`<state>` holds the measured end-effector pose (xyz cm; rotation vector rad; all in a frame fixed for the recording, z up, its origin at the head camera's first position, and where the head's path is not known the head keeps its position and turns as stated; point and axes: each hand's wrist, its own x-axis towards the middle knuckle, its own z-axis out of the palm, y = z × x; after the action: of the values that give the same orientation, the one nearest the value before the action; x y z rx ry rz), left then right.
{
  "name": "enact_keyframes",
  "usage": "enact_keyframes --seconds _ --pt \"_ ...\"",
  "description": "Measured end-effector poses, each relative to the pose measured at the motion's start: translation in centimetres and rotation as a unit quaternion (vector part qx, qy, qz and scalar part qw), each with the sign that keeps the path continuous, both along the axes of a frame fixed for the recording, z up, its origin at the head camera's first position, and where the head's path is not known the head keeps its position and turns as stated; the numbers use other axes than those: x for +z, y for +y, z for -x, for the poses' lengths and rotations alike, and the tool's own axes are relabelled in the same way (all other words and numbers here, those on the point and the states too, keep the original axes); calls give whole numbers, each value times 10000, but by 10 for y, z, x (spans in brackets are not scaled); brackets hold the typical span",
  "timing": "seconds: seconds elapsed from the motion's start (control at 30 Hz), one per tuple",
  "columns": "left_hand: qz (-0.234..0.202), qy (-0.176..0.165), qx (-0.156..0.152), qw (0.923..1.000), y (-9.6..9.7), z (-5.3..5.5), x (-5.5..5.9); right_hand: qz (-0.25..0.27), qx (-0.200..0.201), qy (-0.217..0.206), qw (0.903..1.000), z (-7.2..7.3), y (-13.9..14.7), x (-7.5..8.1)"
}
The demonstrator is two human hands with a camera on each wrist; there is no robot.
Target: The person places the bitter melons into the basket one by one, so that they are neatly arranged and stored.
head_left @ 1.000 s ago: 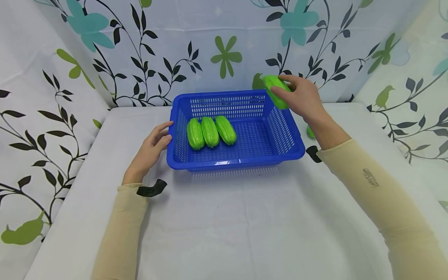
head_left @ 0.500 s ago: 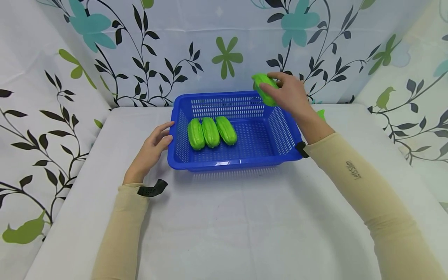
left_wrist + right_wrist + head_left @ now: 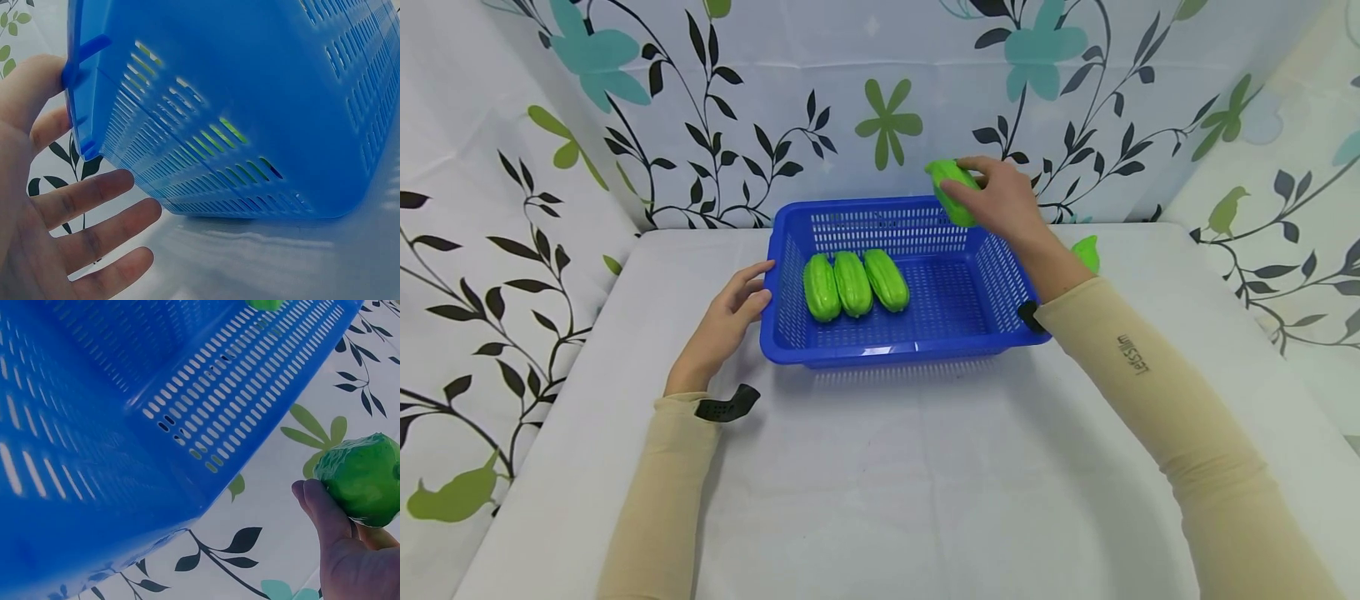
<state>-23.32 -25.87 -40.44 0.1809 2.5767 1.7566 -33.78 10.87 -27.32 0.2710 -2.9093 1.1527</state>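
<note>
A blue plastic basket (image 3: 880, 353) stands on the white table. Inside, toward its left, three ridged green fruits (image 3: 853, 285) lie side by side. My right hand (image 3: 1000, 200) holds another green fruit (image 3: 953, 192) by thumb and fingers above the basket's back right rim. From the right wrist view, this fruit (image 3: 364, 481) looks glossy and rounded at the near end. My left hand (image 3: 718, 325) touches the basket's left rim with thumb and index finger. In the left wrist view its other fingers (image 3: 112, 228) extend apart beside the slotted wall.
One more green fruit (image 3: 1086, 253) lies on the table right of the basket, partly hidden by my right forearm. Behind the table hangs a patterned cloth (image 3: 820, 83). The slotted side wall (image 3: 219, 394) of the basket rises near my right hand.
My right hand has moved left with the green fruit, from the basket's back right corner along the back rim. The fruit on the table shows more. My left hand stays put.
</note>
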Motion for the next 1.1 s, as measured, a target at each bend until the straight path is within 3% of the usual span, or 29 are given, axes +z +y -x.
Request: enact_keyframes --seconds 0.5,0.8,1.1 --pt "-52 44 -11 10000 0 1 0 -126 15 -162 9998 6 -5 -2" --pt "10 -56 21 10000 -2 -1 0 -199 233 -273 9992 9 -12 -5" --pt "-47 4 -31 10000 -1 0 1 -618 499 -382 9961 15 -18 -14"
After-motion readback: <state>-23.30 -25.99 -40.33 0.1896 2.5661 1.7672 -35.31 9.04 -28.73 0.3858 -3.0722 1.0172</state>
